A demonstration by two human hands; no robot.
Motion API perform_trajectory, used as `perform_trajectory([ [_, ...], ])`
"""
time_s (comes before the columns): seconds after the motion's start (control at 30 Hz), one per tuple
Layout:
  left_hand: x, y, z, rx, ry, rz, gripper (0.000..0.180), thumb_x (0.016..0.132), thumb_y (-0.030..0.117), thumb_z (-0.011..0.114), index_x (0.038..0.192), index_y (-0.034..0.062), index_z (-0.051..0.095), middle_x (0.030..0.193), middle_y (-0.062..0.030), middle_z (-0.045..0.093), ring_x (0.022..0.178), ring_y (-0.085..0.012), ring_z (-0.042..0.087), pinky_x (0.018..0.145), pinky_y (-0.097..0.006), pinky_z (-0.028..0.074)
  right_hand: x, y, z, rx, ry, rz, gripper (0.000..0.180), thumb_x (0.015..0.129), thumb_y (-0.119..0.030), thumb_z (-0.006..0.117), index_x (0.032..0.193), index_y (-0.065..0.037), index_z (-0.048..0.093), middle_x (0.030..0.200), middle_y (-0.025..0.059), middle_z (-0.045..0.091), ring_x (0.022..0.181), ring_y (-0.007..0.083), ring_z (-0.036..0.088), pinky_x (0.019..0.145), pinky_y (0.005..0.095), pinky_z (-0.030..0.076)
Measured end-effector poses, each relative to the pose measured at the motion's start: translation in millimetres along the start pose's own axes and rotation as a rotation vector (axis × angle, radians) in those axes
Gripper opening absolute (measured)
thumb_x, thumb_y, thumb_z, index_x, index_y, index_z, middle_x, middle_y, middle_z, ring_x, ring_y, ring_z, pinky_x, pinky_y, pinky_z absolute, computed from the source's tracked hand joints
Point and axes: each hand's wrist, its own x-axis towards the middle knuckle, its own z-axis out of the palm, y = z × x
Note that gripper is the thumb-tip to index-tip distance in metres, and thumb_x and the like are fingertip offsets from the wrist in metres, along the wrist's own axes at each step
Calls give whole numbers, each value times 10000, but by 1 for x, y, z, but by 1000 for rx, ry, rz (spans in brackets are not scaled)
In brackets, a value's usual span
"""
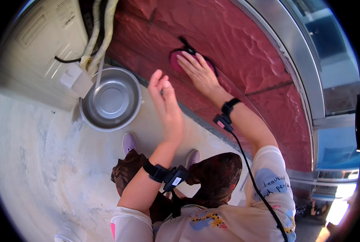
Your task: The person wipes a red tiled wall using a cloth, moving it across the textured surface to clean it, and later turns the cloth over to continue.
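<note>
My right hand [199, 74] is stretched out to a red wall [252, 48]. Its nearly straight fingers lie over a round pink pad [176, 61] with black edging and a black strap, holding it flat against the wall. The palm hides much of the pad, and its exact kind cannot be made out. My left hand [165, 107] is raised in the air, a little left of the wall. Nothing shows in it; its fingers are slightly bent and the thumb stands apart.
A metal basin [111, 99] stands on the pale floor [46, 157], beside a cream appliance casing [38, 52] with wrapped pipes [103, 38]. A thin tube leads down into the basin. Metal window framing [295, 46] borders the wall. My shoes [129, 142] are close to the basin.
</note>
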Motion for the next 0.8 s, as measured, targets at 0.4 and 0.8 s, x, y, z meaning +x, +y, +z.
perform_trajectory([
  [0.4,5,-7,15,71,28,-22,435,989,367,390,1299,63,410,1323,-95,455,1190,-186,472,913,-344,425,-140,25,1,48,-134,-30,598,838,-186,463,1421,-115,349,1510,-26,253,1403,159,181,1157,366,133],
  [0.8,4,-18,1,132,-19,37,434,994,306,391,1334,37,393,1348,-120,432,1180,-220,483,918,-348,411,-234,100,-60,-71,81,495,638,783,-245,630,1384,-196,421,1454,-42,360,1359,169,298,1093,448,194],
])
